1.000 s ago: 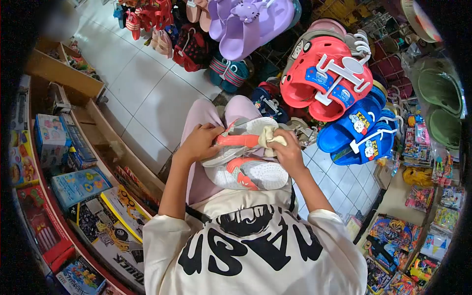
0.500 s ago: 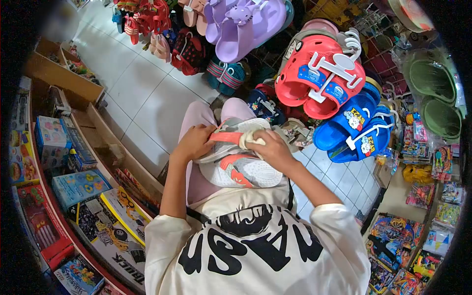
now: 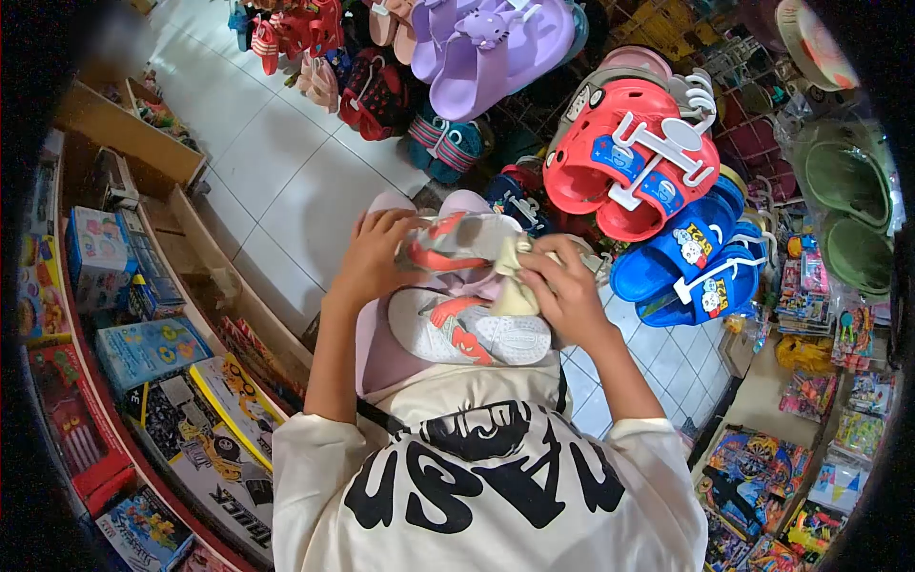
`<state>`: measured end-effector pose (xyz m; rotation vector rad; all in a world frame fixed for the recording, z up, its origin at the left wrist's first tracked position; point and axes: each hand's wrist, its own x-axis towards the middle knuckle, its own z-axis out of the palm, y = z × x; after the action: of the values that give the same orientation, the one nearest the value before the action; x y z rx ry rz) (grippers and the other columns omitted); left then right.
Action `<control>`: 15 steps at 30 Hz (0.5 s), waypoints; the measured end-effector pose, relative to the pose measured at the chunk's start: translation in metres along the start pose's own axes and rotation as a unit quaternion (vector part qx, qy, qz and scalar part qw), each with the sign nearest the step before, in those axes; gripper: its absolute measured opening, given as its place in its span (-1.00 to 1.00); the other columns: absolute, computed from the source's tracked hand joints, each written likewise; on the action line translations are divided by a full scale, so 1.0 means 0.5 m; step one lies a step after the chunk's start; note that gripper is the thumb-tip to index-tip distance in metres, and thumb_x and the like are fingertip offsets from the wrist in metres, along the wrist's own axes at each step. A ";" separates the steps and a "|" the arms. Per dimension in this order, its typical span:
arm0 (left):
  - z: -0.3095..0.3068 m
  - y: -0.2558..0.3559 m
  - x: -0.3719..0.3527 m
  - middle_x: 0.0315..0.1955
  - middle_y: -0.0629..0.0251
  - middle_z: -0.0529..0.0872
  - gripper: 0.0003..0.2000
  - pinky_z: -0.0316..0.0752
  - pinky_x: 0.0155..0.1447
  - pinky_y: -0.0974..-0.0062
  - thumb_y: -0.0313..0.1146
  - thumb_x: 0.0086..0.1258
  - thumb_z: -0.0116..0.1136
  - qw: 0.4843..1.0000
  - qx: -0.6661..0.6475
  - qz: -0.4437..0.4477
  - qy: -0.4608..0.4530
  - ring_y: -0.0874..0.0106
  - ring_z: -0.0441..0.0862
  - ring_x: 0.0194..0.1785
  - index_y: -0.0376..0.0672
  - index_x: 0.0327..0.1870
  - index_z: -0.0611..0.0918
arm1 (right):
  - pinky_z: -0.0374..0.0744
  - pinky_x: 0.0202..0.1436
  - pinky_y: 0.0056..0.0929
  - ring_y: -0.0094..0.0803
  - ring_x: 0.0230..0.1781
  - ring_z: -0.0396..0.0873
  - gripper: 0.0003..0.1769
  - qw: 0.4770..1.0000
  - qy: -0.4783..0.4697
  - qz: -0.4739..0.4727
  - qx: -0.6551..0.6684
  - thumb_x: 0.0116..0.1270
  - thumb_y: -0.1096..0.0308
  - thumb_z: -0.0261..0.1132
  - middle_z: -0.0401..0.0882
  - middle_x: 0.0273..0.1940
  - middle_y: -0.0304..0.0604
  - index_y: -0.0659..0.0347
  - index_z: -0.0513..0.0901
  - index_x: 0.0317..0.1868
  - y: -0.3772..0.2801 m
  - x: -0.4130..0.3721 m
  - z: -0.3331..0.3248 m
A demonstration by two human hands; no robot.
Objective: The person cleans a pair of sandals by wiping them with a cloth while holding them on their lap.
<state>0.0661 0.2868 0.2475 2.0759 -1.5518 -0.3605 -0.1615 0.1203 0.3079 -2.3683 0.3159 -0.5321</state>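
Note:
My left hand (image 3: 379, 250) is closed around the toe or heel end of a grey-and-white flip-flop (image 3: 481, 232) with an orange-red strap, lifted and tilted above my lap. In my right hand (image 3: 564, 291), a crumpled cream cloth (image 3: 516, 291) is pinched and hangs down beside that flip-flop's right end. The matching flip-flop (image 3: 519, 341), white-soled with an orange-red patterned strap, lies across my lap just below. Part of the lifted sandal is hidden by my left fingers.
Red clogs (image 3: 596, 176) and blue slides (image 3: 667, 255) hang close on my right; lilac clogs (image 3: 467, 81) hang ahead. Boxed toys (image 3: 157, 357) fill the shelf at left. Green clogs (image 3: 848, 181) and packaged toys (image 3: 753, 467) line the right side.
The held flip-flop has been raised and tilted off my lap. My left hand has moved up a little; my right hand has moved right and down with the cloth, which now hangs looser.

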 end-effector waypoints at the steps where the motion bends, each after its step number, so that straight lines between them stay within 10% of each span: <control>1: 0.001 -0.002 -0.012 0.21 0.24 0.47 -0.36 0.19 0.38 0.15 -0.24 -0.07 0.47 0.999 -0.021 -0.024 -0.002 0.15 0.35 0.32 -0.02 0.15 0.51 | 0.53 -0.04 -0.22 -0.13 -0.07 0.56 -0.75 1.000 -0.011 0.010 0.009 0.27 0.43 0.28 0.48 -0.13 -0.06 0.17 0.60 -0.03 -0.003 0.016 0.015; 7: 0.079 -0.047 -0.075 0.29 0.16 0.40 -0.23 0.05 0.45 -0.01 -0.17 -0.03 0.48 0.984 -0.164 -0.039 0.064 0.13 0.28 0.38 -0.13 0.27 0.40 | 0.52 0.00 -0.27 -0.13 -0.02 0.51 -0.70 0.976 -0.137 -0.143 -0.094 0.18 0.43 0.29 0.50 -0.07 -0.10 0.17 0.62 -0.04 -0.011 0.087 0.171; 15: 0.090 -0.035 -0.068 0.34 0.12 0.33 -0.06 0.05 0.46 0.04 -0.23 -0.10 0.52 0.987 -0.141 -0.056 0.047 0.09 0.25 0.40 -0.08 0.39 0.24 | 0.54 -0.01 -0.29 -0.17 -0.07 0.54 -0.75 0.973 -0.191 -0.073 -0.109 0.09 0.42 0.33 0.50 -0.10 -0.06 0.14 0.73 -0.17 0.031 0.080 0.150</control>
<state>0.0472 0.3116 0.1973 1.9326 -1.2528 -0.4872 -0.0933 0.1373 0.2578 -2.6550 0.0242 -0.1007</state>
